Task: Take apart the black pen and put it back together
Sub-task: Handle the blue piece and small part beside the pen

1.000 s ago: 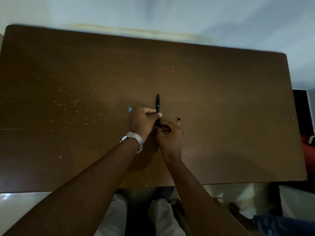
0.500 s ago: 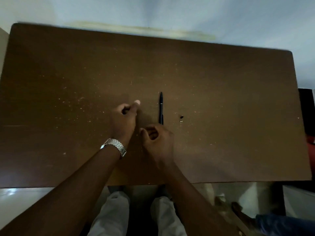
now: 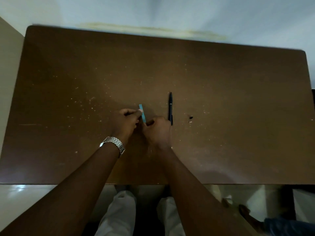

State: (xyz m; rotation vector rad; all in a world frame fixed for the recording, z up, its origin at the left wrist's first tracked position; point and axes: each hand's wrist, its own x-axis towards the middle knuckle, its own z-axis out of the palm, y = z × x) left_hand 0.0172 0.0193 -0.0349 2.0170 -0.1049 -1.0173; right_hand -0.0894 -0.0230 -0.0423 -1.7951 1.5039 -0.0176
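My left hand (image 3: 127, 119) and right hand (image 3: 157, 129) pinch a blue strip (image 3: 142, 113) between them, leaving the black pen (image 3: 170, 108) parked beside two small parts (image 3: 190, 118) on the table (image 3: 238, 99) for reassembly.

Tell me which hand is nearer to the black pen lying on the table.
Right. The right hand sits directly beside the lower end of the black pen, on its left. The left hand is farther left, pinching a blue strip.
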